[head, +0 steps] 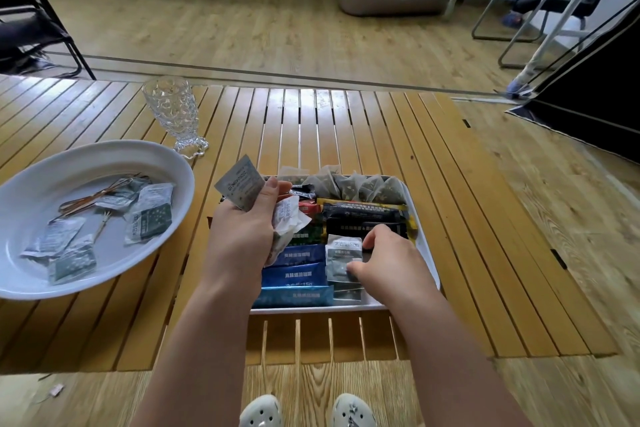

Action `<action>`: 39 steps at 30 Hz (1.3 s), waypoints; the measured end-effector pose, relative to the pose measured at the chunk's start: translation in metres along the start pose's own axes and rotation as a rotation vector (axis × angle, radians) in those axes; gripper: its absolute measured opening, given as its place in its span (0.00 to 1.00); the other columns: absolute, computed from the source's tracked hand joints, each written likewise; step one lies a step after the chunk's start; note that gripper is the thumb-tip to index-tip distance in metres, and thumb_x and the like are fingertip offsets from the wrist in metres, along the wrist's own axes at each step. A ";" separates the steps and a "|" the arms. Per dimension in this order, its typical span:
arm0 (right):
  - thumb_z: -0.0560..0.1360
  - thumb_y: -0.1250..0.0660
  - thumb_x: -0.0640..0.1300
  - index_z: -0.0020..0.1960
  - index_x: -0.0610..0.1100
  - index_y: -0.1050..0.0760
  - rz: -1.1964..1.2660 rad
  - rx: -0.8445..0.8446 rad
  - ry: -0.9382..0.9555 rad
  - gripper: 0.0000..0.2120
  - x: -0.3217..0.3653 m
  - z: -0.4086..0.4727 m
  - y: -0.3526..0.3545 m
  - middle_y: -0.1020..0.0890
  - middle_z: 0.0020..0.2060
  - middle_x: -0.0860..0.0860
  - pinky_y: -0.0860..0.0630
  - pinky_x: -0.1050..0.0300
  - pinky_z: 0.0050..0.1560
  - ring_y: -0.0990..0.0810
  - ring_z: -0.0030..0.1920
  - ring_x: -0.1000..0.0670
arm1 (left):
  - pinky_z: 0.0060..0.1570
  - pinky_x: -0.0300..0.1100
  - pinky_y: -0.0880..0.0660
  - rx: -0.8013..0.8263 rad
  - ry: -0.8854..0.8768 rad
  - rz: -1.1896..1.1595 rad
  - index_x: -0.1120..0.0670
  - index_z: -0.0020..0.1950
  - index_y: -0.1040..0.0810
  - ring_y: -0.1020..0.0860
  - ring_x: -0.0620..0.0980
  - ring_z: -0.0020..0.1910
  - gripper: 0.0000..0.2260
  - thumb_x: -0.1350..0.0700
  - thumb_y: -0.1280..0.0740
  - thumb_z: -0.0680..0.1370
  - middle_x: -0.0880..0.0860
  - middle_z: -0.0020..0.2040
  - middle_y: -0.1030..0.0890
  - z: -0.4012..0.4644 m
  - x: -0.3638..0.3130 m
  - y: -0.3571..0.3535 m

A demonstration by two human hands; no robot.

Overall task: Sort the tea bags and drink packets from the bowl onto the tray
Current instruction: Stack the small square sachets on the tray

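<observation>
1. Seating packets flat in rows suits the tray (427,253), which lies under both hands and already holds blue and black sticks, with mesh tea bags beyond the fingertips.
2. The bowl (104,156), well left of the left hand (239,239), holds several more packets.
3. That hand's curled fingers grip a bunch of packets (239,187); I judge it should feed them singly.
4. The right hand (384,263) pinches a grey sachet (343,258) between thumb and fingers, standing it beside the blue sticks.
</observation>
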State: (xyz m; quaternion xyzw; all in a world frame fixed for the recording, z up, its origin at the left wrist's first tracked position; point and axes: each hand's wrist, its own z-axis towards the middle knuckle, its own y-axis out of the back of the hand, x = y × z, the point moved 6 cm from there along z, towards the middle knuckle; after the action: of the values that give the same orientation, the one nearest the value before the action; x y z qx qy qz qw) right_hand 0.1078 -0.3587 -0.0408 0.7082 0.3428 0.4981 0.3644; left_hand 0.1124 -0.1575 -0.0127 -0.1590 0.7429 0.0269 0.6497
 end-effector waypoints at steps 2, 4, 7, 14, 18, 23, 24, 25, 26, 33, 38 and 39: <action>0.71 0.27 0.48 0.54 0.51 0.29 0.003 0.029 0.002 0.15 -0.002 0.001 -0.002 0.22 0.47 0.52 0.29 0.59 0.37 0.25 0.46 0.51 | 0.16 0.32 0.35 -0.005 0.000 -0.007 0.57 0.56 0.21 0.27 0.41 0.19 0.15 0.48 0.36 0.79 0.54 0.33 0.20 0.000 0.000 0.000; 0.71 0.27 0.50 0.54 0.51 0.29 0.017 0.004 0.030 0.15 -0.001 0.000 0.000 0.22 0.47 0.53 0.28 0.59 0.40 0.24 0.47 0.52 | 0.16 0.33 0.36 0.019 -0.001 -0.018 0.57 0.57 0.21 0.29 0.41 0.18 0.14 0.48 0.38 0.81 0.52 0.28 0.21 0.000 0.000 -0.001; 0.74 0.32 0.57 0.50 0.50 0.25 0.229 -0.124 0.148 0.12 0.013 -0.004 0.016 0.21 0.41 0.56 0.28 0.61 0.39 0.23 0.43 0.54 | 0.16 0.35 0.35 0.083 0.000 -0.026 0.57 0.57 0.23 0.29 0.45 0.18 0.14 0.48 0.41 0.82 0.52 0.25 0.23 -0.004 0.001 -0.008; 0.70 0.32 0.60 0.46 0.48 0.20 0.836 0.381 0.221 0.16 0.056 -0.027 0.003 0.18 0.34 0.53 0.27 0.66 0.31 0.22 0.31 0.59 | 0.33 0.53 0.20 -0.094 -0.305 0.410 0.55 0.48 0.23 0.18 0.52 0.35 0.13 0.48 0.41 0.82 0.55 0.37 0.19 -0.011 -0.016 -0.010; 0.74 0.29 0.42 0.45 0.44 0.20 0.981 0.241 0.235 0.02 0.054 -0.023 0.009 0.16 0.35 0.51 0.25 0.69 0.34 0.19 0.33 0.60 | 0.36 0.60 0.21 -0.026 -0.320 0.411 0.55 0.45 0.23 0.18 0.55 0.38 0.11 0.49 0.38 0.80 0.56 0.38 0.19 -0.016 -0.018 -0.021; 0.71 0.27 0.50 0.38 0.45 0.20 1.103 0.103 0.114 0.09 0.040 -0.015 0.019 0.20 0.26 0.54 0.28 0.68 0.29 0.24 0.27 0.59 | 0.40 0.45 0.17 0.179 -0.208 0.234 0.52 0.51 0.20 0.15 0.49 0.45 0.10 0.48 0.32 0.74 0.52 0.45 0.15 -0.018 -0.010 -0.035; 0.69 0.27 0.52 0.37 0.44 0.22 1.118 0.092 0.091 0.12 0.038 -0.014 0.020 0.22 0.25 0.55 0.29 0.68 0.27 0.26 0.26 0.59 | 0.41 0.45 0.18 0.197 -0.186 0.203 0.51 0.51 0.20 0.15 0.49 0.46 0.09 0.49 0.31 0.73 0.52 0.45 0.15 -0.018 -0.009 -0.036; 0.66 0.27 0.55 0.36 0.44 0.23 1.151 0.099 0.065 0.14 0.036 -0.013 0.021 0.24 0.23 0.55 0.30 0.68 0.25 0.28 0.25 0.58 | 0.41 0.43 0.18 0.192 -0.176 0.180 0.49 0.50 0.19 0.15 0.48 0.46 0.08 0.50 0.30 0.73 0.51 0.45 0.14 -0.017 -0.008 -0.036; 0.64 0.27 0.56 0.36 0.44 0.25 1.191 0.116 0.038 0.16 0.034 -0.012 0.022 0.25 0.23 0.54 0.32 0.67 0.24 0.30 0.24 0.58 | 0.40 0.40 0.19 0.172 -0.177 0.153 0.49 0.50 0.19 0.15 0.47 0.46 0.06 0.51 0.30 0.74 0.50 0.45 0.14 -0.016 -0.008 -0.034; 0.66 0.28 0.49 0.51 0.43 0.21 1.494 0.230 -0.084 0.16 0.024 -0.010 0.027 0.16 0.31 0.49 0.26 0.67 0.23 0.20 0.27 0.57 | 0.36 0.41 0.27 -0.017 0.011 -0.058 0.50 0.46 0.19 0.21 0.49 0.39 0.05 0.50 0.29 0.74 0.52 0.41 0.16 -0.003 0.001 -0.011; 0.67 0.28 0.50 0.41 0.39 0.21 1.666 0.130 -0.022 0.13 0.027 -0.006 0.033 0.14 0.38 0.43 0.19 0.62 0.35 0.14 0.40 0.47 | 0.25 0.33 0.28 -0.066 0.127 -0.147 0.53 0.55 0.22 0.17 0.40 0.33 0.17 0.49 0.27 0.70 0.48 0.40 0.15 -0.004 0.004 -0.012; 0.66 0.27 0.49 0.41 0.41 0.21 1.541 0.011 0.039 0.12 0.025 -0.005 0.038 0.15 0.37 0.46 0.19 0.62 0.37 0.14 0.39 0.49 | 0.23 0.31 0.29 -0.075 0.127 -0.150 0.53 0.56 0.23 0.18 0.40 0.32 0.16 0.49 0.27 0.71 0.49 0.41 0.15 -0.004 0.004 -0.011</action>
State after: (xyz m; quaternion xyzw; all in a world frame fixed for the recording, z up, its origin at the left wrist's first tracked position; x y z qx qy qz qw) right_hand 0.1148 -0.3557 0.0041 0.7396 -0.2386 0.6221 -0.0951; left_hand 0.1110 -0.1700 -0.0137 -0.2396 0.7670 -0.0041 0.5952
